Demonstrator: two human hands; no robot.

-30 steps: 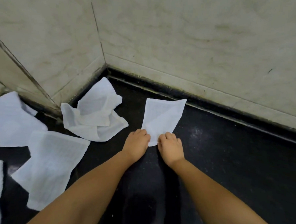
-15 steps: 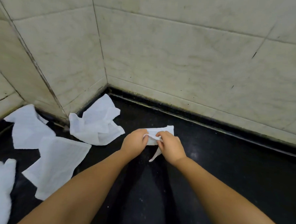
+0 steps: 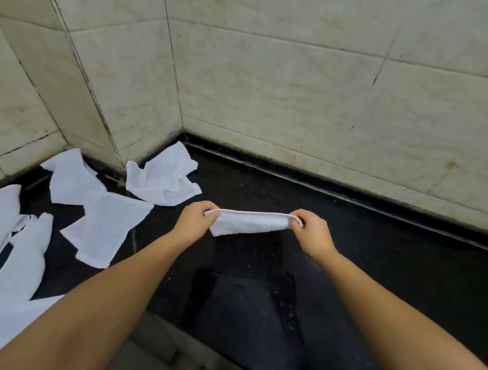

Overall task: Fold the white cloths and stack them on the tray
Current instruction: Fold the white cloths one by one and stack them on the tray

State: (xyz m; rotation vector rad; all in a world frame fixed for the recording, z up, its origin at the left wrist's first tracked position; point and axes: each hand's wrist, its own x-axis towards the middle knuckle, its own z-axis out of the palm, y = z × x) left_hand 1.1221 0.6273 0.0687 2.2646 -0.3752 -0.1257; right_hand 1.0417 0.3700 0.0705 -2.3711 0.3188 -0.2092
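Observation:
A white cloth [image 3: 249, 222] hangs stretched between my two hands above the black counter [image 3: 374, 262]. My left hand [image 3: 197, 221] pinches its left corner and my right hand [image 3: 311, 230] pinches its right corner. The top edge is pulled taut and the rest of the cloth droops below it. Several other white cloths lie loose on the counter to the left: a crumpled one [image 3: 164, 177] in the wall corner, a flat one [image 3: 104, 231] in front of it, another [image 3: 71, 175] behind that. No tray is in view.
Tiled marble walls [image 3: 298, 88] close the counter at the back and left, meeting in a corner. More white cloths [image 3: 18, 260] lie at the far left edge, and a white cloth [image 3: 6, 325] lies under my left forearm. The counter's front edge runs along the bottom.
The cloth lay flat on the counter under both hands. I gathered it, lifted it, and my hands have moved apart, stretching it out between them. My view has tilted upward.

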